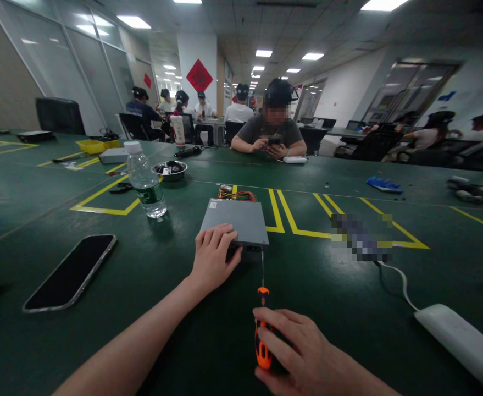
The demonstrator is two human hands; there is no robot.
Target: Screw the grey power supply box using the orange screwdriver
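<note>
A grey metal box [237, 217] lies flat on the green table [150, 341], with a bundle of coloured wires [239, 193] at its far side. My left hand [214, 256] grips its near left corner, fingers on top and thumb at the front face. In my right hand [290, 344] is an orange and black screwdriver [263, 330], held by the handle between fingers and thumb. Its shaft points away from me, and the tip is at the right end of the box's near face. Whether the tip sits in a screw cannot be made out.
Left of the box stand a water bottle [146, 184] and a metal bowl [170, 170]; a phone [71, 273] lies nearer. At right are a white power bank [464, 341] with a cable and blue gloves [383, 185]. A person [272, 126] sits opposite.
</note>
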